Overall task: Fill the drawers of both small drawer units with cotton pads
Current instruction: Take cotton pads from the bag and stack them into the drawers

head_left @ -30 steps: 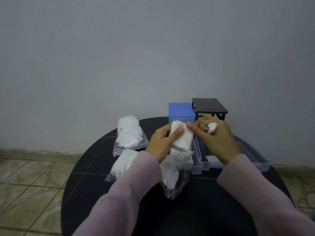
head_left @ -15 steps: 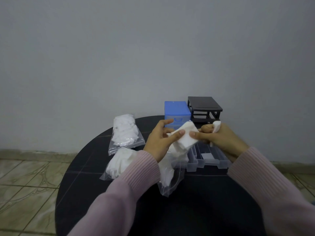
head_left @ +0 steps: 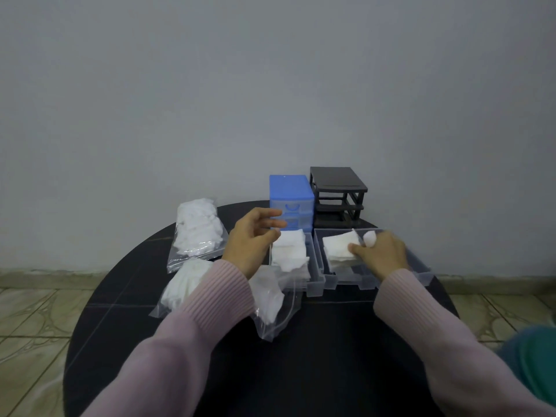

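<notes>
Two clear drawers (head_left: pixel 319 284) at frame centre have cotton pads (head_left: pixel 290 251); black unit (head_left: pixel 338 197) sits empty, so I'm maybe halfway. My left hand (head_left: pixel 252 239) is spread, right hand (head_left: pixel 380 255) pinching pads.

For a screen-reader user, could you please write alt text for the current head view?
The right hand lays cotton pads into a clear drawer on a round black table, while the left hand hovers open beside another pad-filled drawer. Behind stand a blue drawer unit and an empty black one; bags of pads lie left.
</notes>
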Demonstrator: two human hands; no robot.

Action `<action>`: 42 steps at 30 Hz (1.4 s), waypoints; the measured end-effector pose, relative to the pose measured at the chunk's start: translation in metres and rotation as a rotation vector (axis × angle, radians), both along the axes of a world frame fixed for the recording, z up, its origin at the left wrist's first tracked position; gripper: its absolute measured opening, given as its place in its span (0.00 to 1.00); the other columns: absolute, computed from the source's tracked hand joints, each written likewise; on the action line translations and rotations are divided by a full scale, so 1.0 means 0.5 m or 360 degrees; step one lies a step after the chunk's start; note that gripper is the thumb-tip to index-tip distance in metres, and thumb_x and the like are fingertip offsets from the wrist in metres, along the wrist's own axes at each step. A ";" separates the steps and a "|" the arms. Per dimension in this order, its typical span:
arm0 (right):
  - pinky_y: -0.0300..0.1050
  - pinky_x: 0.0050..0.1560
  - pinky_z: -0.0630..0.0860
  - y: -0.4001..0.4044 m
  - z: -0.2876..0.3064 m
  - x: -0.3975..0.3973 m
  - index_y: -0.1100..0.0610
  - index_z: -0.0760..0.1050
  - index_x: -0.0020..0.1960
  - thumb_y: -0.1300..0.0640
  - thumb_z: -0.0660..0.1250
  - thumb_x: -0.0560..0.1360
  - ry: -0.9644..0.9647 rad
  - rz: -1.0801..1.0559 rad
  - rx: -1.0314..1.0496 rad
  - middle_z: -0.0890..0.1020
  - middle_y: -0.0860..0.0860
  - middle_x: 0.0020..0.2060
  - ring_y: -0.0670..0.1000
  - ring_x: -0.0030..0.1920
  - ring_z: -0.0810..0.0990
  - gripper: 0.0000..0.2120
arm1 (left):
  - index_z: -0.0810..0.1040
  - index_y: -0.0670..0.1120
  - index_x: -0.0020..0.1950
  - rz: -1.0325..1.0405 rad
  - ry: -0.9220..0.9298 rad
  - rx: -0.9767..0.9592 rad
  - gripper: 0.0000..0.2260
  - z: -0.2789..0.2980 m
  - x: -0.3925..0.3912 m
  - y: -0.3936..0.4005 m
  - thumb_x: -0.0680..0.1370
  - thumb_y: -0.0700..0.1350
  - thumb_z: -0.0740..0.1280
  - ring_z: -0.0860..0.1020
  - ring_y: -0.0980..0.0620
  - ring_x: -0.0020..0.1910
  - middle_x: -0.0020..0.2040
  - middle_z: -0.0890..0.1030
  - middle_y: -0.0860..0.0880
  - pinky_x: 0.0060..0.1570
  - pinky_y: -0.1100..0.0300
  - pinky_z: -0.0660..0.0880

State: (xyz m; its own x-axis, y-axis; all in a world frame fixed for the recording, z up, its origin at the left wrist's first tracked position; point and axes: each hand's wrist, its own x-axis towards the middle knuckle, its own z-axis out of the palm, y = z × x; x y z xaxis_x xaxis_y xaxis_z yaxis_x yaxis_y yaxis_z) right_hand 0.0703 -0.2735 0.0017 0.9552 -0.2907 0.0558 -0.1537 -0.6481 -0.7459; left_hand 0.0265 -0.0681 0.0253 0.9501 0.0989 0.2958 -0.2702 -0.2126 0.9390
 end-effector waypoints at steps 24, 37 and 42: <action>0.55 0.71 0.52 0.019 0.003 -0.017 0.54 0.68 0.68 0.47 0.62 0.77 0.0061 0.0403 -0.1006 0.72 0.53 0.66 0.52 0.68 0.67 0.21 | 0.76 0.45 0.55 0.0049 -0.0006 0.0049 0.11 0.012 -0.005 0.002 0.77 0.33 0.64 0.78 0.59 0.48 0.48 0.81 0.51 0.42 0.78 0.72; 0.51 0.55 0.74 0.009 -0.008 0.012 0.60 0.78 0.54 0.55 0.70 0.73 -0.0147 0.0135 -0.0360 0.81 0.57 0.50 0.57 0.51 0.78 0.12 | 0.77 0.45 0.54 0.0038 0.0005 0.0038 0.11 0.015 -0.007 0.003 0.77 0.33 0.64 0.78 0.59 0.48 0.48 0.81 0.51 0.43 0.77 0.72; 0.47 0.45 0.73 0.002 -0.021 0.023 0.62 0.77 0.51 0.53 0.71 0.72 -0.0032 0.0014 -0.0319 0.80 0.58 0.48 0.56 0.48 0.78 0.14 | 0.77 0.45 0.54 0.0038 0.0007 0.0045 0.11 0.014 -0.008 0.003 0.76 0.32 0.64 0.78 0.59 0.48 0.47 0.81 0.51 0.42 0.79 0.71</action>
